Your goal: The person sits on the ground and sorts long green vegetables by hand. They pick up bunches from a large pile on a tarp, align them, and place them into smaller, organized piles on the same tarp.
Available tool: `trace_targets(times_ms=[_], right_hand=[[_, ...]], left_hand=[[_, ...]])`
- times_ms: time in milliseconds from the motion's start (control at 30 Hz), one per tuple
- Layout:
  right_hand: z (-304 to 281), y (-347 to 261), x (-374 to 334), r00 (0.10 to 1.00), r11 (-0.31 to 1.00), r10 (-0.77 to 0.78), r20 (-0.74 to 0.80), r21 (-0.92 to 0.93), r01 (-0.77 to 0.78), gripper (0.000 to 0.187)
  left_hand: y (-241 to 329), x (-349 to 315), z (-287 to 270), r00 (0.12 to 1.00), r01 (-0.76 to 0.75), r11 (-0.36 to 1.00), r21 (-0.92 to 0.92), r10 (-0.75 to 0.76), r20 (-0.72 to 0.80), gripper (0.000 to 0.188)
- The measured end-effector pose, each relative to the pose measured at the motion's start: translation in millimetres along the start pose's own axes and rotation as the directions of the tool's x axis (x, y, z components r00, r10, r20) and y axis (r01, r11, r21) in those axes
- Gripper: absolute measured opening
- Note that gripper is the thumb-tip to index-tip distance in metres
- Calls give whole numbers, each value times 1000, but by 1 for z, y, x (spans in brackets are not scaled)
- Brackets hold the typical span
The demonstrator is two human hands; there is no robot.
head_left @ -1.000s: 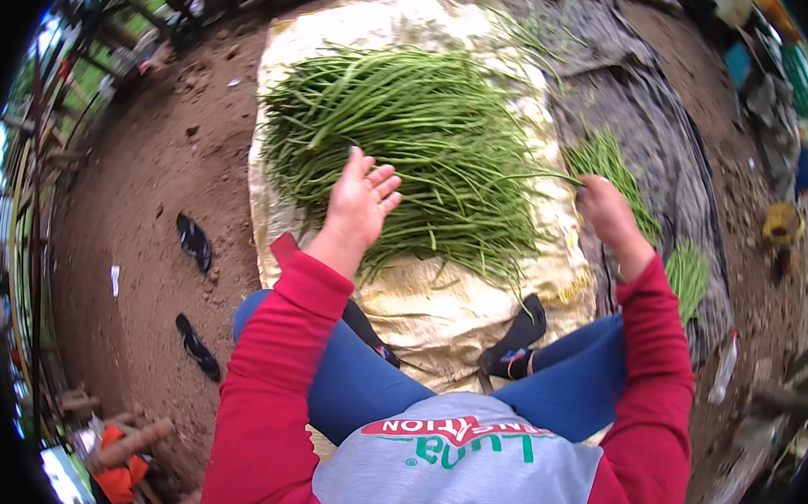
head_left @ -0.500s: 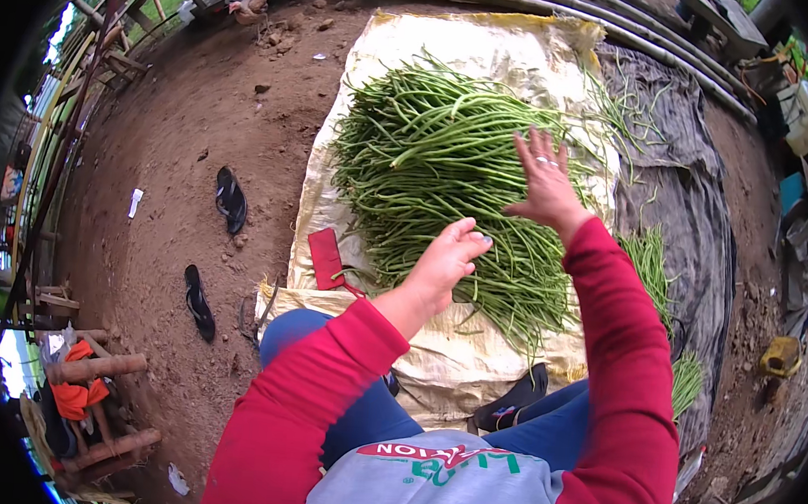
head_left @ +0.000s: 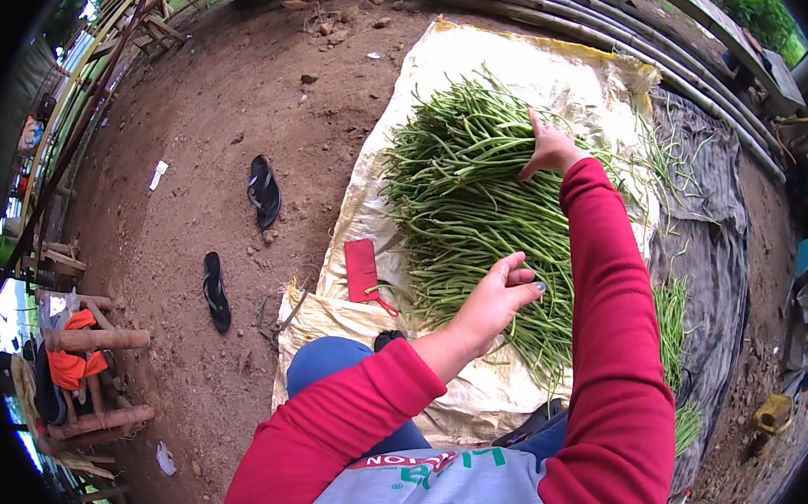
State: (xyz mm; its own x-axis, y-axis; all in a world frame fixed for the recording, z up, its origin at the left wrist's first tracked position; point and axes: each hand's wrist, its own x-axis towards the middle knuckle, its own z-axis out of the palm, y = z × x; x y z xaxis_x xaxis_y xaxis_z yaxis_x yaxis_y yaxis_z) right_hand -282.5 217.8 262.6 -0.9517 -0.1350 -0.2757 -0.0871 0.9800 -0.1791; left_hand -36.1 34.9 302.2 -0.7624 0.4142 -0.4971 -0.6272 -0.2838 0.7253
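A big heap of long green beans point(head_left: 472, 215) lies spread on a pale woven sack sheet point(head_left: 372, 170) in front of me. At the far right part of the heap, my right hand point(head_left: 553, 152) rests on or just over the beans, thumb and fingers apart. My left hand point(head_left: 489, 305) hovers at the near side of the heap, its fingers loosely bent and the thumb apart, with no bean visible in it. A flat red case point(head_left: 361, 270) with a cord loop lies on the sheet, left of the beans.
More beans point(head_left: 669, 327) lie on a dark cloth point(head_left: 708, 264) to the right. Black flip-flops point(head_left: 264, 192) lie on the dirt floor at left. Bamboo poles point(head_left: 588, 31) run along the back. A wooden frame with an orange cloth point(head_left: 76, 351) stands at lower left.
The view has swung, so the sheet and beans appear farther right. Over the heap, my right hand has moved left and away from me. My left hand stays near the heap's near side.
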Motion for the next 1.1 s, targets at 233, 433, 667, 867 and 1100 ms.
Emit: trace_targets(times_ms=[233,433,667,867,1100], right_hand=[[58,-10,-44,781,959,-266,-565,-73,274,39],[52,-11,-63,846,955,-171,-505,126,269,46],[28,27,-59,904,696,-11,-427,646,314,62],[0,18,-92,939,453,-157,-306,823,343,60],[22,11,-77,897,795,-45,-440,528,299,81]], left_hand=[[12,4,10,1000,-18,1000,-1,18,-9,66],[3,32,-10,995,-15,973,231,37,-88,42],[13,128,-38,993,-102,963,-248,84,-85,34],[21,195,-22,924,-380,830,-409,364,-119,23],[14,224,2,816,-574,652,-495,505,-281,28]])
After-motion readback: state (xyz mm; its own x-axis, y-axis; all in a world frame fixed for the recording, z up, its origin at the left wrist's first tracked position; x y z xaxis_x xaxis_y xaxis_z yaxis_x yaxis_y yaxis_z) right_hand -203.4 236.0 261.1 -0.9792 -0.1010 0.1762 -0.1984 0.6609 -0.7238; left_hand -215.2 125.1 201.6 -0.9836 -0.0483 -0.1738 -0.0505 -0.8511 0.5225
